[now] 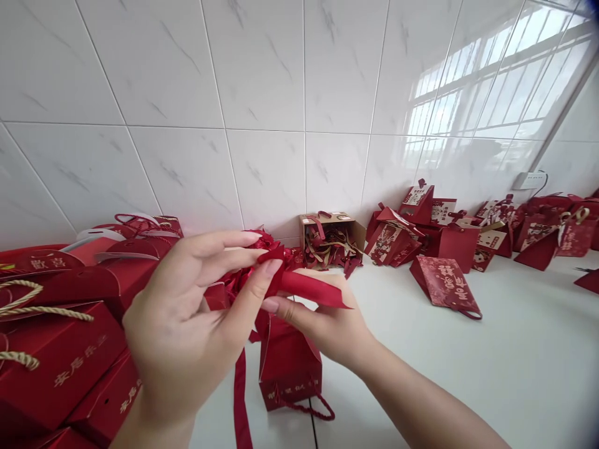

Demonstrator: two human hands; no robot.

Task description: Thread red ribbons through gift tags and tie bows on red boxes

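Note:
My left hand (187, 324) is raised at centre, its thumb and fingers pinched on a red ribbon (311, 290) that crosses to the right. My right hand (327, 324) sits just behind and below it, fingers closed on the same ribbon. A loose ribbon tail (241, 399) hangs down between my wrists. Under both hands stands a small red gift box (287, 368) with gold print and a cord handle, its top flaps open.
Large red boxes (60, 355) with rope handles are stacked at the left. A brown carton (330, 240) full of ribbons stands against the tiled wall. Several small red gift boxes (444, 280) lie scattered at the right on the white floor (515, 349).

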